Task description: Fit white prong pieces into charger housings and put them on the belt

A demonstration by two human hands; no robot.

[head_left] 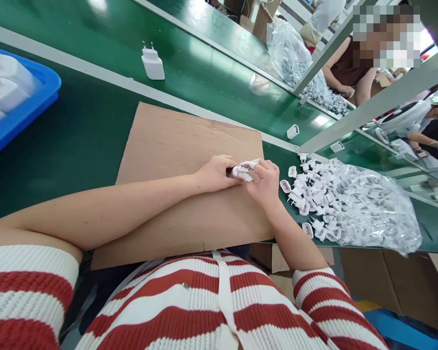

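Both my hands meet over a brown cardboard sheet [175,146] on the green bench. My left hand [214,172] is closed, pinching a small white plug part [242,171]. My right hand [265,182] is closed on the same part from the other side, fingertips wrapped in white tape. Just right of my right hand lies a heap of several loose white plug parts [310,194], spilling from a clear plastic bag [368,209].
A finished white charger [152,62] stands on the green conveyor belt [211,73] behind. A blue tray [25,104] with white pieces sits far left. Another clear bag [290,51] lies beyond a metal frame post [372,104]. Other people sit across the line at upper right.
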